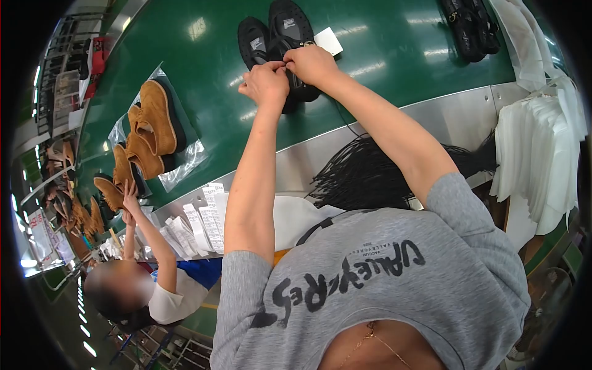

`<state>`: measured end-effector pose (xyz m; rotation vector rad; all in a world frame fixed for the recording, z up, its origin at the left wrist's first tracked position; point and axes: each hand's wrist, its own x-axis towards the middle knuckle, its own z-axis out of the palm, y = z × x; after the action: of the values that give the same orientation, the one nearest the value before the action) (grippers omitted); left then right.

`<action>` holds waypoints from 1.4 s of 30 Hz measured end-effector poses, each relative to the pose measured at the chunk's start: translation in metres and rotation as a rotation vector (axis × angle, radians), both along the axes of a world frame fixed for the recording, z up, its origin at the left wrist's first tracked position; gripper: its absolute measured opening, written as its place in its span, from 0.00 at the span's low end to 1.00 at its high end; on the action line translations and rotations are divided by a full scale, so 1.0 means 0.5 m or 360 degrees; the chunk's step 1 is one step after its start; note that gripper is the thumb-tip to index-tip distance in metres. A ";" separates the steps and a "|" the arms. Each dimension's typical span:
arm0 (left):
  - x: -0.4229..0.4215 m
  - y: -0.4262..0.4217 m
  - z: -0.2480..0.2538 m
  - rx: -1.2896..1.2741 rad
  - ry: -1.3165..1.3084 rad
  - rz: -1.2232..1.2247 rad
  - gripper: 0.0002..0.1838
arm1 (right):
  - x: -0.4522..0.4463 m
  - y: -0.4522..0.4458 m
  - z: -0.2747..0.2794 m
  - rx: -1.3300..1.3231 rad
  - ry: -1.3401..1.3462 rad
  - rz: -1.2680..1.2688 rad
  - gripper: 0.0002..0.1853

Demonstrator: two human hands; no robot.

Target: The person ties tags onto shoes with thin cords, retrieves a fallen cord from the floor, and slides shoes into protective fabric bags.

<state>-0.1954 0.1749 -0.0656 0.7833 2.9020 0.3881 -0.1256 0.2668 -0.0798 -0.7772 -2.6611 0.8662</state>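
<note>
Forearms reach out over the near edge of the table (209, 74), and the person's left hand (266, 85) and right hand (310, 63) meet above a pair of black shoes (287, 26) lying side by side on its green top. Each grip looks narrow, thumb and fingers drawn together; what, if anything, is pinched between them cannot be told. The step in hand appears to be fine fingertip work near the straps, and by judgement it calls for one hand steadying while the other makes small adjustments. A white card (328, 41) lies just beside the right hand.

Fingers and knuckles hide the contact point, and the shoes' lower part is partly covered. Nearer the body, a bundle of black cords (354, 171) is partly behind the right arm. Farther left, a co-worker (182, 302) touches tan shoes (161, 117); beyond, racks blur into the dark rim.
</note>
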 end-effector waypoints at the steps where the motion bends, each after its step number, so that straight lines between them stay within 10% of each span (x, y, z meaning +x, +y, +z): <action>1: -0.002 0.001 -0.003 0.0002 0.0029 -0.0019 0.07 | -0.002 0.002 0.002 -0.0003 0.0002 -0.0004 0.08; 42: 0.023 0.043 -0.006 0.0024 0.0224 -0.0315 0.06 | 0.024 0.046 -0.027 -0.0264 0.0099 -0.0411 0.09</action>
<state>-0.1841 0.1964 -0.0685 1.1317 2.9132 0.3471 -0.1134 0.2900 -0.0933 -1.0852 -2.3877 1.0295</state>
